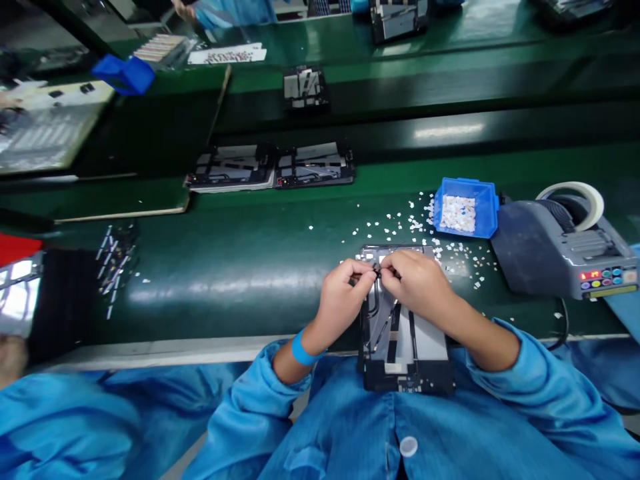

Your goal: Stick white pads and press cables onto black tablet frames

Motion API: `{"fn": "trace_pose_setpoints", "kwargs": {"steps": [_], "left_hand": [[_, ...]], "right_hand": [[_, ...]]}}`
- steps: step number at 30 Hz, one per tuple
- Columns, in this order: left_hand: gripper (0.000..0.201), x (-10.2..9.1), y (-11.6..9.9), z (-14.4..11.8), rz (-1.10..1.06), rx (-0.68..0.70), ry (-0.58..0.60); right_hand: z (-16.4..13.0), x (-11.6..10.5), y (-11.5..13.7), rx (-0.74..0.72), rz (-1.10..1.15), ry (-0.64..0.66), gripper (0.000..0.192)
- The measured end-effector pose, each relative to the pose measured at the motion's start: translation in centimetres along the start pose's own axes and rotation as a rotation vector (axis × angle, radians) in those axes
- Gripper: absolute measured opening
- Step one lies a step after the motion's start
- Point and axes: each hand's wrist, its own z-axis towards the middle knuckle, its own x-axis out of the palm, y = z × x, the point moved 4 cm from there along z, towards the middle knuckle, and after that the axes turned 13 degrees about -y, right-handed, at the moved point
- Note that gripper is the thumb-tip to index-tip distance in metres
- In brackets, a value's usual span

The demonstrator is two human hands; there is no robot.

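1. While both hands meet over the device frame (405, 337) at table edge, left hand (343, 293) and right hand (417, 283) pinch one tiny dark part (377, 269).
2. Blue bin (465, 207) at 1 o'clock; tape dispenser (560, 247) at 3 o'clock.

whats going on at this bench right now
A person in a blue smock works at a green bench. The left hand and right hand pinch a tiny dark part together over a flat black panel propped against the bench edge. A blue bin of small white pieces sits beyond, with more scattered about, beside a tape dispenser. Similar panels lie farther back.
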Motion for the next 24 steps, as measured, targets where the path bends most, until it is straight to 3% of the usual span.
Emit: {"fn": "trace_pose_setpoints", "kwargs": {"steps": [8, 19, 24], "left_hand": [[0.007, 0.1, -0.5, -0.2, 0.017, 0.083, 0.000], [0.009, 0.4, -0.7, -0.2, 0.029, 0.038, 0.024], [0.009, 0.1, -0.2, -0.1, 0.005, -0.008, 0.017]], "right_hand": [[0.4, 0.2, -0.4, 0.001, -0.045, 0.002, 0.015], [0.7, 1.3, -0.3, -0.060, -0.085, 0.079, 0.016], [1.9, -0.4, -2.5, 0.072, -0.056, 0.028, 0.008]]}}
